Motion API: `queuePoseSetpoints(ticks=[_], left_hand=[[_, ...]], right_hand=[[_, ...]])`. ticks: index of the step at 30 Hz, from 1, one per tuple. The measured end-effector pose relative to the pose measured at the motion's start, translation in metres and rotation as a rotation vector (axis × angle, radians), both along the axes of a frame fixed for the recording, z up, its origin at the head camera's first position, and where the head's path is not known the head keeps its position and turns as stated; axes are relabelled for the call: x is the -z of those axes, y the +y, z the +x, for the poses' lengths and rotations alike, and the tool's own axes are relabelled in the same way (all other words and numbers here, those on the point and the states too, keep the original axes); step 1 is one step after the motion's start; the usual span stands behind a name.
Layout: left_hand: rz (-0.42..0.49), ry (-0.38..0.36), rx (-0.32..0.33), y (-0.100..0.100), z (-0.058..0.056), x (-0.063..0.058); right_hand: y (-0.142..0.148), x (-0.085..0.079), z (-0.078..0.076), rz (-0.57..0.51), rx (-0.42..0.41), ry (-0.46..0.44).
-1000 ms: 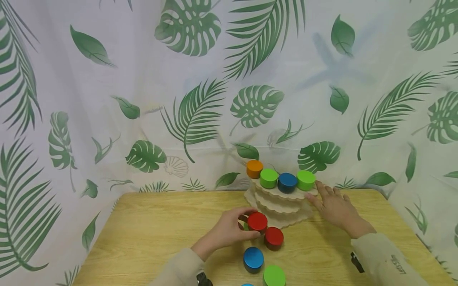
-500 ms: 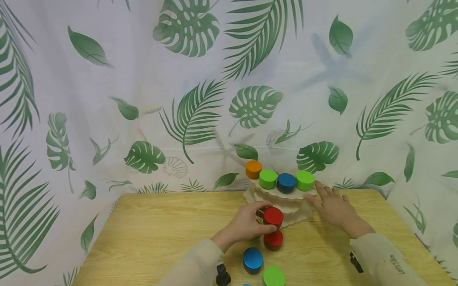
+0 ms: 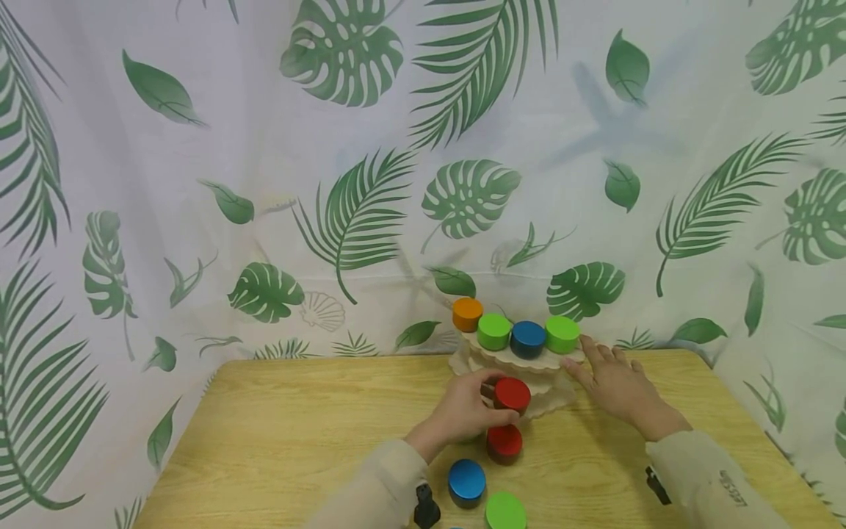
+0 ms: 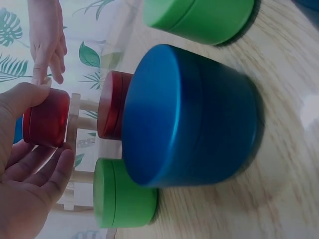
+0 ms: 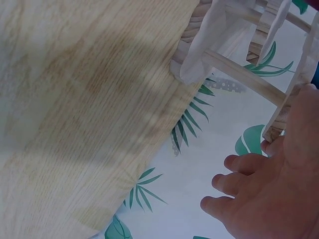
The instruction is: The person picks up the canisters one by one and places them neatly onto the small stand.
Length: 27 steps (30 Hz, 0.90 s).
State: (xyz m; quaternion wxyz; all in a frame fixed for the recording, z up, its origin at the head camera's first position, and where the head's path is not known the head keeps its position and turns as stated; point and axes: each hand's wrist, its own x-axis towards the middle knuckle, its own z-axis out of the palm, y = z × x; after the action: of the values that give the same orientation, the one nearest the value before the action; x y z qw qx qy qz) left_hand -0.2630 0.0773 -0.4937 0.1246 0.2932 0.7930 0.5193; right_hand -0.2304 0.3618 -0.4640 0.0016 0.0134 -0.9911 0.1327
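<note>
My left hand (image 3: 465,411) holds a round red tin (image 3: 512,394) between thumb and fingers, in front of the lower tiers of a pale wooden tiered stand (image 3: 522,358). The left wrist view shows the thumb on one side of this tin and the fingers curled beneath. At the stand's right end, my right hand (image 3: 621,389) pinches the top tier, thumb at the front edge and index finger at its end; the other fingers are spread. Along that tier sit an orange tin (image 3: 467,314), a green tin (image 3: 493,332), a dark blue tin (image 3: 527,339) and another green tin (image 3: 562,334).
Another red tin (image 3: 504,444), a blue tin (image 3: 466,483) and a green tin (image 3: 505,510) stand on the wooden table (image 3: 297,426) before the stand. One more green tin (image 4: 124,194) shows in the left wrist view. A leaf-patterned cloth (image 3: 370,220) hangs behind the table.
My left hand has carried the red tin to the right and slightly away from me, toward the stand, past the red tin on the table. The right hand has stayed at the stand.
</note>
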Motion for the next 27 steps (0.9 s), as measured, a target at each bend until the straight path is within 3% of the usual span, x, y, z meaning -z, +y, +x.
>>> queuePoseSetpoints(ticks=[12, 27], left_hand=[[0.006, 0.062, -0.035, 0.014, -0.001, 0.002], [-0.062, 0.132, -0.089, 0.026, -0.003, 0.007]], right_hand=[[-0.001, 0.000, -0.001, 0.002, 0.001, -0.008], [0.000, 0.001, -0.001, -0.006, 0.004, -0.016]])
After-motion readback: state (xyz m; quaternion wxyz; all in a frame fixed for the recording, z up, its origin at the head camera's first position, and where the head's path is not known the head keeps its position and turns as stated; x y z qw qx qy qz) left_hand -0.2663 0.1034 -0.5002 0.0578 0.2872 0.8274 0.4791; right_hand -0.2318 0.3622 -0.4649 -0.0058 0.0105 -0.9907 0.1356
